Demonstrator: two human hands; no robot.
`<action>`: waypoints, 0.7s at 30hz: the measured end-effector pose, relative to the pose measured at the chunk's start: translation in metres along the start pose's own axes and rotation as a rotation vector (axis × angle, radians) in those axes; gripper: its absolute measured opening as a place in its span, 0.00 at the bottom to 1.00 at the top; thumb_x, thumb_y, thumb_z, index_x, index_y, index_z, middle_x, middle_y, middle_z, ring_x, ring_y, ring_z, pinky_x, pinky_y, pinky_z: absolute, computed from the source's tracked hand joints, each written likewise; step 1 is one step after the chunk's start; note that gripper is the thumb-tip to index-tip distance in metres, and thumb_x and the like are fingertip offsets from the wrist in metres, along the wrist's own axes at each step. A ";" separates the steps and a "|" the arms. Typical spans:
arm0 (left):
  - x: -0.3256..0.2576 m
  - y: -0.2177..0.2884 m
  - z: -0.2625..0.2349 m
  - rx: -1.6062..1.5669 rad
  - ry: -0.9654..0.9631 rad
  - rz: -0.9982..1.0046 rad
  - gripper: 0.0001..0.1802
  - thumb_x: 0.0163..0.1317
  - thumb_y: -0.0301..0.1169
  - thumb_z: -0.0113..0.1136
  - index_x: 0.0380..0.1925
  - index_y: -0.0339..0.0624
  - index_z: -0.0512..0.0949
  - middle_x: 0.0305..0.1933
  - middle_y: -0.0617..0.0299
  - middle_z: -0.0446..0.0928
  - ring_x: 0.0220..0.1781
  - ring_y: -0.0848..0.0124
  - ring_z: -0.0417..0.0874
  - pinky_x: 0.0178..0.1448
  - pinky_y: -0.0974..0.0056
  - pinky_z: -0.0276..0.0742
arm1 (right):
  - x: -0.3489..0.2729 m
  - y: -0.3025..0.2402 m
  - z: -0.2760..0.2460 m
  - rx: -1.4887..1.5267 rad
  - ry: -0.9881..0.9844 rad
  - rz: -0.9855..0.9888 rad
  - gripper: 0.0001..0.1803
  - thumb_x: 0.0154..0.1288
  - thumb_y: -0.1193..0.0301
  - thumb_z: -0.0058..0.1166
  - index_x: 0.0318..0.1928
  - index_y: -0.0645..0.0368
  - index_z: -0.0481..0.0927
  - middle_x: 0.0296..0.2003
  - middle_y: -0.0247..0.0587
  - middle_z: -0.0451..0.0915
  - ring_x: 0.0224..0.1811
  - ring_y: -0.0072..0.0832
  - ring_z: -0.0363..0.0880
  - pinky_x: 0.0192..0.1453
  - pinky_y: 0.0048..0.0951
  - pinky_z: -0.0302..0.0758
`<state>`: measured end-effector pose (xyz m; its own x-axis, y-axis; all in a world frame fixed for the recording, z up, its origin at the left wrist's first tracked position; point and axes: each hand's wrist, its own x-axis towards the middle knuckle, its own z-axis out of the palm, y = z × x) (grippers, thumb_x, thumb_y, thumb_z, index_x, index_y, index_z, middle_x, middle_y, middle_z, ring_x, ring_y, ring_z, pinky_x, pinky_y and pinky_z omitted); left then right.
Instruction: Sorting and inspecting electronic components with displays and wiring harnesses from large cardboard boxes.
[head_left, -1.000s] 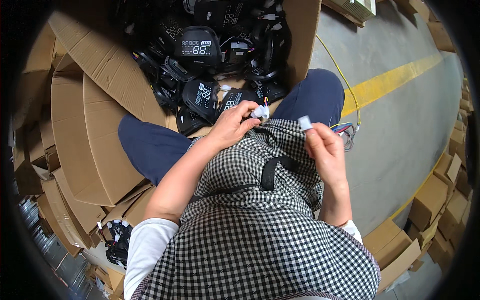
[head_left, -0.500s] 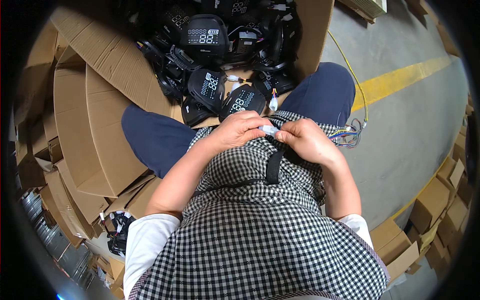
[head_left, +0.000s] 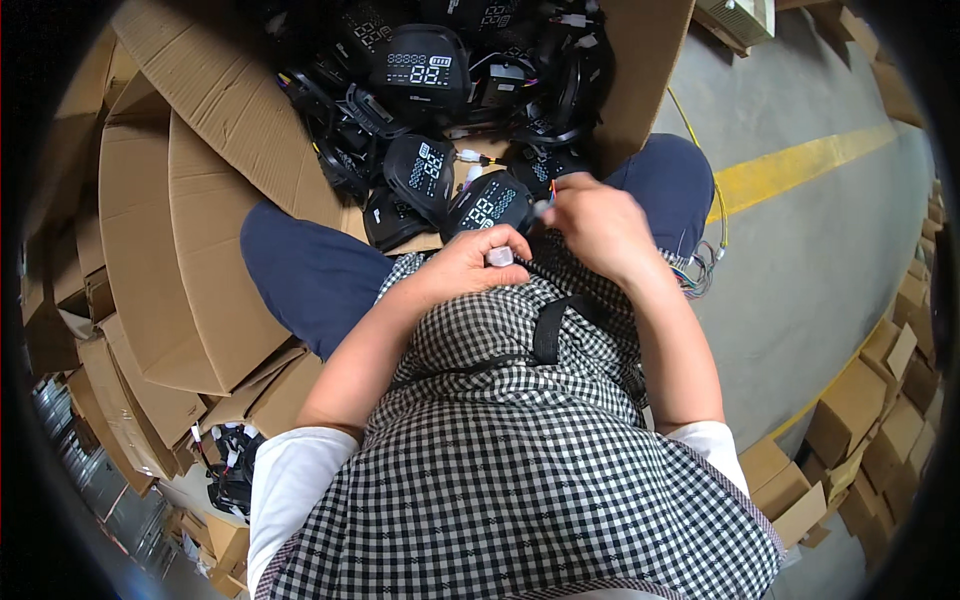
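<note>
Holding the white connector [head_left: 499,257] between thumb and curled fingers, my left hand [head_left: 465,265] sits over my lap with the blocky end left exposed. My right hand [head_left: 605,225] is apart from it, farther forward, its fingertips at a pale wired connector [head_left: 543,209]; motion blur hides whether they have closed on it, so I cannot tell. I judge it best to pinch a hard housing by its sides, keep my thumb off the open end and spare the thin coloured wires [head_left: 553,188] any tug. A steady left wrist should make small turns easier.

Just beyond my fingers lies a display unit [head_left: 490,203], glossy black plastic with rounded shoulders and pale markings. More such units are heaped in the carton [head_left: 650,60], whose walls are stiff, matt brown board. Beneath my hands, the checked apron [head_left: 470,470] is soft, rumpled cloth. By my right leg hangs a loose tangle of thin wires [head_left: 700,275], and past it stretches smooth grey floor [head_left: 780,270].
</note>
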<state>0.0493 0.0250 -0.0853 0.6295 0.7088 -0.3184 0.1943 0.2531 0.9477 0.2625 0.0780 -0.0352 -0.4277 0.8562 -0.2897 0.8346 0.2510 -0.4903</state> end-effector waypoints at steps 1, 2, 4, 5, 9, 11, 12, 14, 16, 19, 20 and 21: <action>-0.001 -0.004 0.000 -0.016 0.095 0.045 0.09 0.63 0.30 0.64 0.38 0.38 0.77 0.35 0.66 0.77 0.37 0.78 0.76 0.44 0.70 0.73 | 0.010 -0.003 0.009 -0.064 -0.184 0.020 0.13 0.64 0.61 0.55 0.38 0.58 0.84 0.47 0.44 0.80 0.46 0.46 0.81 0.48 0.45 0.76; -0.002 -0.008 -0.001 -0.032 0.191 0.090 0.09 0.63 0.30 0.64 0.37 0.37 0.77 0.33 0.66 0.77 0.36 0.77 0.76 0.42 0.71 0.73 | 0.015 -0.006 0.017 -0.040 -0.282 0.017 0.14 0.66 0.62 0.53 0.38 0.58 0.84 0.45 0.47 0.80 0.49 0.47 0.79 0.52 0.44 0.75; -0.012 0.018 -0.002 -0.051 0.308 0.091 0.08 0.64 0.30 0.62 0.34 0.36 0.78 0.31 0.66 0.77 0.34 0.78 0.76 0.40 0.71 0.73 | 0.030 0.010 0.035 0.200 -0.250 -0.049 0.15 0.67 0.61 0.52 0.39 0.60 0.84 0.43 0.50 0.80 0.49 0.48 0.78 0.53 0.43 0.74; -0.020 0.030 -0.002 0.054 0.422 0.199 0.08 0.66 0.31 0.61 0.34 0.36 0.78 0.31 0.66 0.77 0.33 0.78 0.76 0.39 0.71 0.73 | 0.028 0.016 0.033 0.261 -0.175 0.010 0.16 0.67 0.61 0.52 0.39 0.61 0.83 0.42 0.51 0.80 0.48 0.49 0.78 0.53 0.42 0.73; -0.057 0.064 -0.009 0.241 0.663 0.299 0.06 0.64 0.28 0.61 0.37 0.37 0.79 0.35 0.60 0.80 0.32 0.70 0.81 0.38 0.69 0.75 | 0.006 0.002 -0.001 0.455 -0.021 -0.030 0.13 0.65 0.65 0.55 0.37 0.65 0.82 0.38 0.49 0.80 0.42 0.46 0.79 0.49 0.39 0.75; -0.048 0.068 -0.006 0.350 0.590 0.222 0.09 0.64 0.26 0.59 0.42 0.36 0.78 0.38 0.58 0.80 0.37 0.67 0.81 0.42 0.67 0.76 | -0.014 -0.010 -0.007 0.647 -0.008 -0.126 0.09 0.64 0.70 0.56 0.36 0.66 0.81 0.36 0.46 0.80 0.39 0.41 0.80 0.45 0.34 0.76; -0.040 0.071 -0.005 0.461 0.502 0.144 0.12 0.64 0.25 0.57 0.47 0.35 0.77 0.41 0.55 0.79 0.41 0.64 0.82 0.45 0.66 0.77 | -0.024 -0.017 -0.006 0.653 0.010 -0.175 0.09 0.65 0.71 0.56 0.39 0.66 0.82 0.37 0.45 0.80 0.40 0.39 0.80 0.47 0.33 0.76; -0.032 0.063 0.002 0.393 0.321 0.207 0.23 0.63 0.24 0.55 0.60 0.40 0.71 0.62 0.51 0.72 0.60 0.55 0.77 0.61 0.60 0.74 | -0.036 -0.030 -0.004 0.736 0.027 -0.278 0.10 0.65 0.71 0.56 0.41 0.65 0.82 0.39 0.45 0.80 0.43 0.39 0.80 0.49 0.33 0.75; -0.022 0.052 0.006 0.347 0.295 0.233 0.24 0.63 0.25 0.55 0.61 0.41 0.70 0.63 0.51 0.72 0.60 0.55 0.77 0.62 0.61 0.73 | -0.044 -0.037 0.002 0.887 -0.004 -0.275 0.10 0.66 0.70 0.55 0.42 0.65 0.82 0.48 0.44 0.79 0.48 0.38 0.79 0.52 0.32 0.74; -0.019 0.042 -0.010 0.372 0.226 0.149 0.20 0.61 0.25 0.58 0.55 0.40 0.74 0.51 0.54 0.79 0.51 0.59 0.81 0.55 0.62 0.76 | -0.046 -0.037 0.001 0.991 0.116 -0.274 0.09 0.67 0.71 0.54 0.40 0.65 0.82 0.52 0.46 0.77 0.53 0.35 0.77 0.55 0.32 0.72; -0.016 0.041 -0.006 0.297 0.324 0.275 0.17 0.63 0.26 0.59 0.53 0.39 0.76 0.45 0.56 0.80 0.47 0.62 0.82 0.51 0.63 0.77 | -0.048 -0.037 0.000 1.009 0.219 -0.241 0.09 0.67 0.71 0.54 0.38 0.65 0.82 0.53 0.47 0.76 0.55 0.33 0.76 0.56 0.32 0.71; -0.018 0.038 -0.005 0.213 0.323 0.224 0.17 0.63 0.26 0.58 0.52 0.39 0.76 0.44 0.56 0.80 0.46 0.62 0.82 0.51 0.64 0.77 | -0.047 -0.035 -0.004 1.028 0.250 -0.149 0.10 0.67 0.71 0.53 0.35 0.66 0.82 0.55 0.49 0.74 0.49 0.33 0.79 0.51 0.31 0.74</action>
<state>0.0413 0.0250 -0.0437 0.4130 0.9086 -0.0632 0.2523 -0.0474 0.9665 0.2550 0.0309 -0.0014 -0.3207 0.9459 -0.0497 0.0360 -0.0403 -0.9985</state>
